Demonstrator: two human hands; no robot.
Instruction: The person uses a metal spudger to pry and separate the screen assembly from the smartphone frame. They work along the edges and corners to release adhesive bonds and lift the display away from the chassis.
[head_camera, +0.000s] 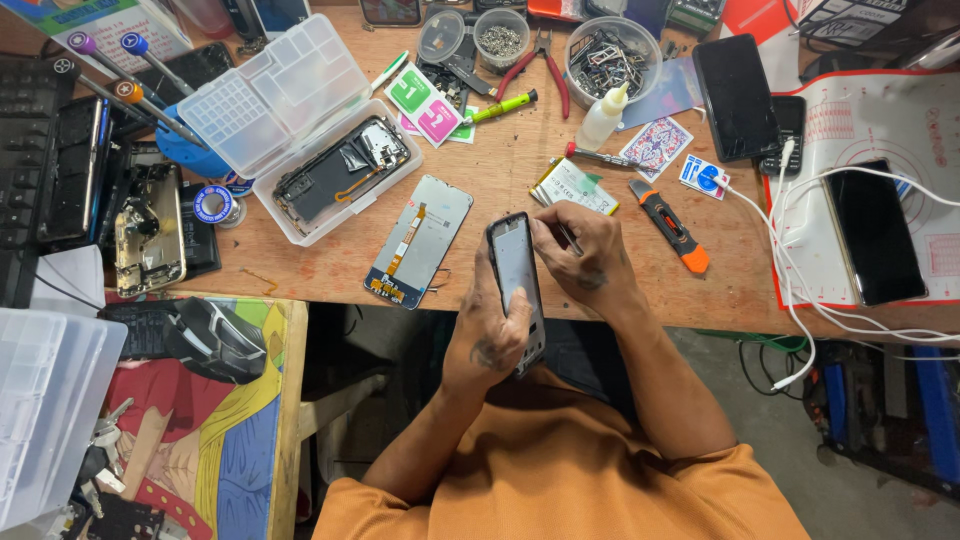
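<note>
Two hands work over the near edge of your wooden table (500, 150). Your left hand (490, 335) has its grip closed around a phone frame (516, 285), a dark, slim rectangle with a pale grey inner face, held upright and tilted slightly, just off the table edge and above your lap. Your right hand (585, 255) has its grip narrowed on a thin tool (568, 237), fingertips pinched together, touching the frame's upper right edge; the tool's tip is too small to make out.

Just left of the frame, a detached phone screen (420, 240) lies face down on the table, its orange ribbon cable showing. Farther left, an open clear plastic box (300, 125) holds a dismantled phone (340, 170). To the right of your hands lies an orange and black utility knife (672, 227), and beyond it a white mat (850, 120) carries a dark phone (875, 232) with white cables (800, 290) trailing over the table edge. A small white glue bottle (605, 118) stands near the back.
</note>
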